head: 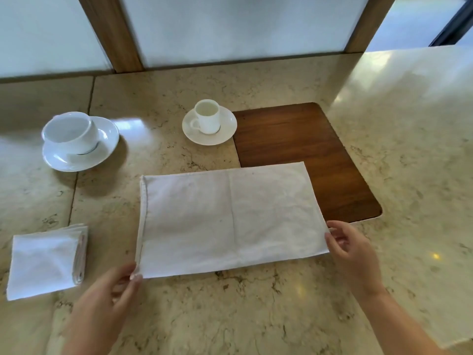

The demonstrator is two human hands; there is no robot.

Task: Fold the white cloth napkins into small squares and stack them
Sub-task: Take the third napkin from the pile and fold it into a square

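A white cloth napkin (230,219) lies flat on the marble counter, folded into a long rectangle with a crease down its middle. Its far right corner overlaps a wooden inset. My left hand (110,295) pinches the napkin's near left corner between thumb and fingers. My right hand (350,254) pinches the near right corner. A stack of folded white napkins (43,262) sits at the left, a small square with several layers showing along its right edge.
A large white cup on a saucer (76,139) stands at the back left. A small white cup on a saucer (208,123) stands behind the napkin, beside the dark wooden inset (302,134). Frosted panels with wooden posts back the marble counter (230,316).
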